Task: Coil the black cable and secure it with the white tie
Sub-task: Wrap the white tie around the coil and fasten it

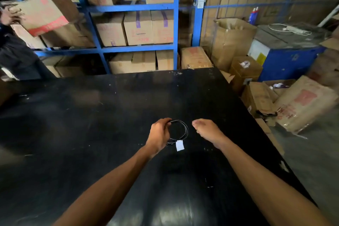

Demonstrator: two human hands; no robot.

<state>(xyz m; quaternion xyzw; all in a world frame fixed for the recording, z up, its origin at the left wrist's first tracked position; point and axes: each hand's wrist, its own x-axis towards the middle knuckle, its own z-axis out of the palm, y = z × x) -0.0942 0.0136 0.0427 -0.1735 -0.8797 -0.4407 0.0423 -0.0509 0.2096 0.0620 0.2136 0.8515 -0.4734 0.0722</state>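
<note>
The black cable (185, 130) is wound into a small round coil above the black table (91, 124). My left hand (159, 134) grips the coil's left side, fingers closed over it. A white tie or tag (180, 145) hangs from the coil's lower edge. My right hand (206, 130) hovers just right of the coil, fingers loosely curled, apart from the cable and holding nothing that I can see.
Blue shelving (176, 24) stacked with cardboard boxes stands behind the table. More boxes (302, 104) are piled on the floor to the right, beside a blue machine (289, 60). Another person (12, 51) holds a box at the far left.
</note>
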